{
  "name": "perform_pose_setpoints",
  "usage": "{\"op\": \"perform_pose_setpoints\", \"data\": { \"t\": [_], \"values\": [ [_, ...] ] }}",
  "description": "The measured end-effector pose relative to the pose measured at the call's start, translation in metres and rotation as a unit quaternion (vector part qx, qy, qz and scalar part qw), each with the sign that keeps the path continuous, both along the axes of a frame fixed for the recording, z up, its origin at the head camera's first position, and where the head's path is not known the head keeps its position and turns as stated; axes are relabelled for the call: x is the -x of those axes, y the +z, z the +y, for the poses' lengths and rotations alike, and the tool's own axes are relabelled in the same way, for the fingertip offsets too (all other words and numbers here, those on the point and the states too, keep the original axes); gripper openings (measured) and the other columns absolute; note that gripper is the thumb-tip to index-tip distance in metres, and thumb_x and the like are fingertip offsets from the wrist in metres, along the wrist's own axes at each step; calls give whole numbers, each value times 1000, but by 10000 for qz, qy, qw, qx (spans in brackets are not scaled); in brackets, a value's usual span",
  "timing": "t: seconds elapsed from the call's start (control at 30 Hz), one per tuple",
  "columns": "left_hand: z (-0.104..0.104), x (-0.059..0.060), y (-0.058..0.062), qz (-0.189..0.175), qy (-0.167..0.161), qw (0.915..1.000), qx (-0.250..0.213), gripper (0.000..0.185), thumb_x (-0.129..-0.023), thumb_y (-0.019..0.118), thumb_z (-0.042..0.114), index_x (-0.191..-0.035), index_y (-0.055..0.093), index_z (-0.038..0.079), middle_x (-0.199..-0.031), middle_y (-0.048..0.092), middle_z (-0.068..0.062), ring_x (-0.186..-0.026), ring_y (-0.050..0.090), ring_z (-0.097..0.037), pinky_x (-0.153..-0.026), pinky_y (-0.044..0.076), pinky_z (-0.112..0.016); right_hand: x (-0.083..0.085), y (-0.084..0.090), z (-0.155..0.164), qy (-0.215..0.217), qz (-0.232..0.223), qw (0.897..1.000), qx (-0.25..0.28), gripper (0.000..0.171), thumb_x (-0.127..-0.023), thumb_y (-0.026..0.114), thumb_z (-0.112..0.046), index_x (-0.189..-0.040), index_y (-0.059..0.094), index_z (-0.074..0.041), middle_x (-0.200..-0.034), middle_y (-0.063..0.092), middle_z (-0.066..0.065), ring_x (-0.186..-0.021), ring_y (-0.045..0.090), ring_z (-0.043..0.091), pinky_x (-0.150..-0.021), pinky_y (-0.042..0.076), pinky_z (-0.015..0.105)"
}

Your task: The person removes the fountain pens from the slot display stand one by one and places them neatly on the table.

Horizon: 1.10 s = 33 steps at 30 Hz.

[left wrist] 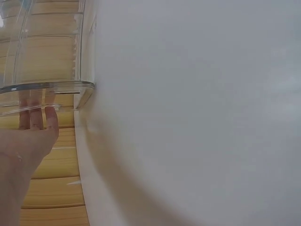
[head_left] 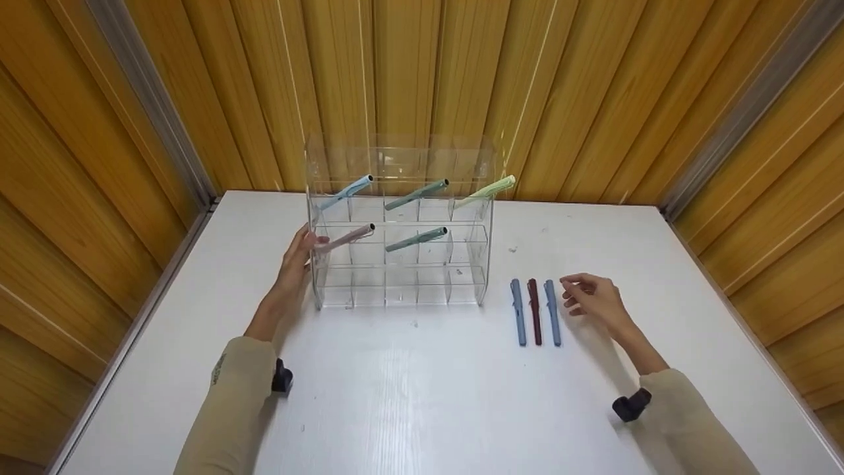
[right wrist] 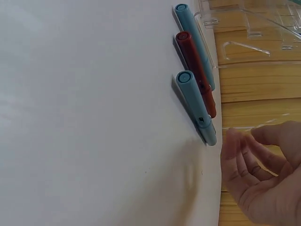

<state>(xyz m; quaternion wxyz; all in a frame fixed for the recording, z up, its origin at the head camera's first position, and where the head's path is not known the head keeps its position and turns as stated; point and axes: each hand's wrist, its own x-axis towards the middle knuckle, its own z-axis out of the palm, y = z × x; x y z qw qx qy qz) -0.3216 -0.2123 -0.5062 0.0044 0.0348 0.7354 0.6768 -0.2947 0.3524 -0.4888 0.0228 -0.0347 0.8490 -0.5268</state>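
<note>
A clear acrylic pen rack (head_left: 402, 266) stands toward the back of the white table. My left hand (head_left: 294, 260) grips its left side, and some of its fingers (left wrist: 35, 115) show through the clear plastic in the left wrist view. To the right of the rack lie two blue-grey pens, one on the left (head_left: 519, 313) and one on the right (head_left: 552, 313), with a dark red pen (head_left: 535, 312) between them. My right hand (head_left: 597, 302) hovers just beside the right blue-grey pen (right wrist: 195, 103), its fingers loosely bent and holding nothing.
In the rack's top row lean a light blue pen (head_left: 346, 192), a dark green pen (head_left: 417, 194) and a pale green pen (head_left: 488, 190). One row lower are a pinkish pen (head_left: 346, 237) and a green pen (head_left: 417, 239). Wood-look panels (head_left: 405, 86) wall the table.
</note>
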Motion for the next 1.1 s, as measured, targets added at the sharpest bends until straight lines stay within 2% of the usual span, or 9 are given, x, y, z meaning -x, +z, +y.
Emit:
{"op": "perform_pose_setpoints", "data": {
  "t": [0.13,0.3,0.47,0.53,0.6,0.7,0.87,0.97,1.1],
  "values": [
    [0,3,5,-117,-37,9999,-47,65,-112,26,48,-168,11,18,-162,36,-19,-160,19,-34,-131,6,-57,2,7,-7,-51,269,9993,238,39,-107,62,-17,-131,61,15,-88,74,0,-77,73,5,-69,62,23],
    [-1,7,12,-109,-45,9999,-111,67,-112,22,53,-167,12,14,-165,31,-18,-161,19,-33,-132,9,-53,4,15,-17,73,359,9992,174,37,-107,62,-19,-130,63,11,-90,73,-2,-78,72,6,-70,61,21],
    [-2,8,15,-67,-178,9997,-156,69,-112,25,54,-166,18,11,-163,33,-21,-157,26,-35,-130,11,-59,4,20,-30,312,329,9989,84,37,-107,62,-18,-133,63,8,-98,74,9,-82,73,11,-70,62,23],
    [-3,8,16,-99,-233,9996,-102,69,-112,26,53,-165,20,9,-162,33,-21,-157,24,-35,-130,10,-62,3,22,-35,423,304,9986,62,36,-107,62,-18,-135,63,7,-105,74,18,-84,74,13,-72,62,25],
    [-3,9,15,-118,-236,9996,-59,69,-112,27,54,-163,24,8,-161,34,-19,-158,22,-35,-129,10,-64,4,24,-41,539,282,9981,46,37,-108,61,-17,-137,62,5,-110,73,20,-87,74,14,-74,63,27],
    [-4,11,14,-43,-275,9996,24,67,-112,26,53,-156,33,3,-163,31,-22,-160,18,-37,-128,9,-66,6,26,-50,641,246,9976,106,37,-108,61,-17,-138,62,4,-110,74,15,-90,75,18,-78,64,32],
    [-1,13,12,52,-253,9995,188,66,-112,21,50,-145,41,-4,-164,27,-24,-158,18,-40,-128,9,-66,11,29,-70,761,314,9962,270,36,-107,62,-16,-137,63,3,-107,74,8,-86,73,11,-76,63,28],
    [1,13,12,-20,-198,9991,364,68,-112,18,53,-145,41,-2,-164,25,-23,-158,18,-40,-128,8,-66,13,32,-82,841,419,9951,299,35,-107,63,-16,-136,64,4,-109,74,11,-86,72,7,-74,61,22],
    [1,13,12,-103,-194,9985,496,66,-111,15,56,-144,40,4,-165,22,-21,-158,16,-39,-128,6,-66,15,35,-98,897,473,9939,422,36,-106,64,-17,-135,64,4,-111,73,9,-89,72,7,-75,62,23]
  ]
}}
